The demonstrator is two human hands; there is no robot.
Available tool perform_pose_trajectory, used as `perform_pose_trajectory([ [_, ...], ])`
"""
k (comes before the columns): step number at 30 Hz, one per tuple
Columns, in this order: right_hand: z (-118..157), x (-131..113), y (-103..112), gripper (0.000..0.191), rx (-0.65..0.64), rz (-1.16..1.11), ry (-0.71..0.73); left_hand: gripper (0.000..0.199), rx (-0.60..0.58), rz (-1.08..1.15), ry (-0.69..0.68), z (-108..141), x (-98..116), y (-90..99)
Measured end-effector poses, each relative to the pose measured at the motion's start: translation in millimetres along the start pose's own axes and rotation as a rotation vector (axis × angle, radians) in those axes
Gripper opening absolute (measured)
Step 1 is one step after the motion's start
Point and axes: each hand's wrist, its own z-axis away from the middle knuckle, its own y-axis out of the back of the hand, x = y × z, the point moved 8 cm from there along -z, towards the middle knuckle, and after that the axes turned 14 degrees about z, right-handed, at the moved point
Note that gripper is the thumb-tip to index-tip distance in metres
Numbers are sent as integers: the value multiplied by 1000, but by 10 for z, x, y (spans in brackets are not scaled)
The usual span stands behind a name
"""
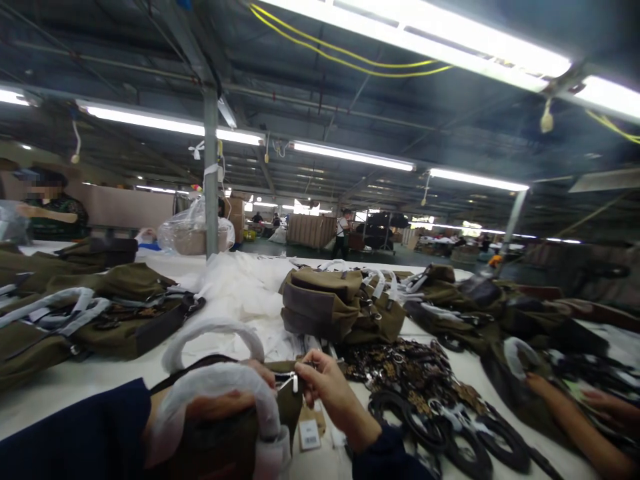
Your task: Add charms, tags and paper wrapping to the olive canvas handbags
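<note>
An olive bag [289,407] with dark panels lies at the bottom centre, its two handles [217,381] wrapped in white material. My right hand [325,387] pinches the bag's top corner beside the end of the zipper, where a silver zipper pull [295,382] hangs. Behind the front handle, my left hand [245,393] reaches along the bag's top edge near the zipper; the handle and bag cover part of it, and its fingertips are hidden. A paper tag [309,433] with a barcode lies just below my right hand.
More olive bags lie at left [135,320], centre [325,303] and right [450,300]. Dark straps [425,420] and a heap of metal-fitted pieces [400,367] lie right of my hands. Another person's arm [575,420] reaches in at the right. A metal post [211,180] rises behind.
</note>
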Motion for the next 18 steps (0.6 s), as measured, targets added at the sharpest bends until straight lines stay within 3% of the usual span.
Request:
perform_pose_trajectory([
  [3, -17, -15, -86, 50, 3, -55, -25, 28, 37, 45, 2, -108, 26, 52],
  [7, -28, -19, -200, 48, -2, -98, -34, 30, 145, -167, 49, -218, 113, 82],
  [11, -27, -22, -210, 47, 9, -101, -12, 32, 145, -346, 147, -264, 159, 8],
  [18, -40, -47, -185, 48, 12, -2, -23, 31, 91, -379, 157, -241, 170, -64],
])
